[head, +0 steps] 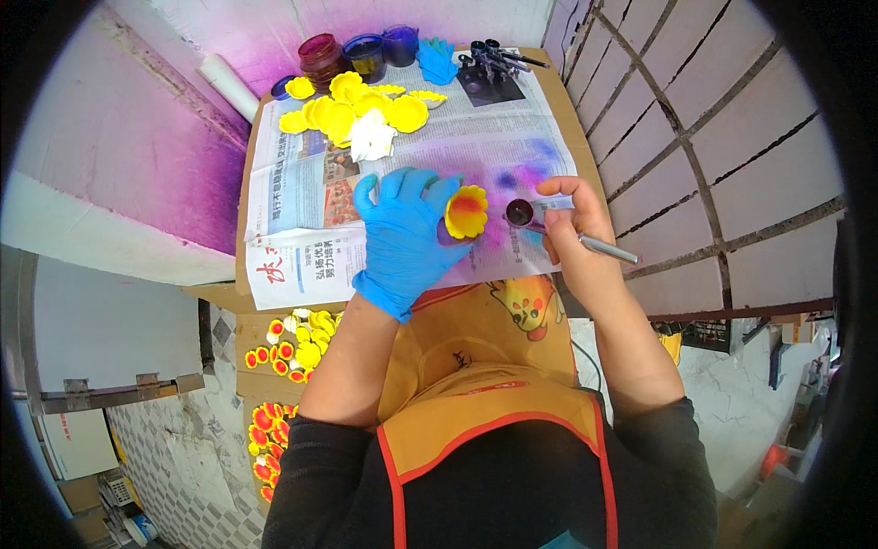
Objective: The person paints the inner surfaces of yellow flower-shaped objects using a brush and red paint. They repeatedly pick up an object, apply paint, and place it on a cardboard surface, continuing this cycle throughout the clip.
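My left hand [410,237], in a blue glove, holds a yellow scalloped flower-shaped cup [467,212] whose inside shows a red-orange patch. Facing it from the right, my bare right hand [579,237] grips an airbrush [607,248] with a dark round paint cup at its front. The two are a short distance apart, above a newspaper [329,247] stained purple, pink and blue. Beyond my left hand lies a pile of yellow scalloped cups [337,120], with a crumpled white piece [372,136] at its near side.
Along the far edge stand a red jar [321,58], dark blue jars [400,45], a crumpled blue glove [437,60] and more airbrushes on a black stand [488,84]. A tiled wall [693,130] borders the right. Red-and-yellow cups [264,418] lie on cardboard at lower left.
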`<move>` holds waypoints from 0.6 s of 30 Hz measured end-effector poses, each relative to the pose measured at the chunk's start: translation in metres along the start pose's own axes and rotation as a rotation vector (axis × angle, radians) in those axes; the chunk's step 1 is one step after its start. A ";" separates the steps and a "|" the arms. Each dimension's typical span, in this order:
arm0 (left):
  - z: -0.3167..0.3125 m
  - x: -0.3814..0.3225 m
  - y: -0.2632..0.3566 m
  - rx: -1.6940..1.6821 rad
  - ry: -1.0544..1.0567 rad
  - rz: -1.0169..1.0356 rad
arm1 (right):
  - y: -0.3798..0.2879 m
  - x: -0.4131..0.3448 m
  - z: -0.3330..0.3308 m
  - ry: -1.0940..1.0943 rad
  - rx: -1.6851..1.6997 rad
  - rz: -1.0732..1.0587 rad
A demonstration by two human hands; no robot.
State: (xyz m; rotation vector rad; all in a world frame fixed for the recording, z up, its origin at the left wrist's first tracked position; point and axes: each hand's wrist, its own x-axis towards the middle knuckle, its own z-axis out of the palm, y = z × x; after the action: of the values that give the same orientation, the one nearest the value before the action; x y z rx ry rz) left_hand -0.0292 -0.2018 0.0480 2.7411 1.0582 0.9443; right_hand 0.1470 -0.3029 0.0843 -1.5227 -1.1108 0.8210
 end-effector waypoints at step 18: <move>-0.007 -0.003 0.011 -0.028 -0.005 0.014 | -0.013 -0.003 0.006 0.003 0.089 -0.005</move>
State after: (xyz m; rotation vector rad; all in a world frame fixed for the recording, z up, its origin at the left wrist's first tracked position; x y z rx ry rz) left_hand -0.0285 -0.2135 0.0546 2.7303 1.0178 0.9458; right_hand 0.1378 -0.3036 0.0954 -1.4460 -1.0618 0.8535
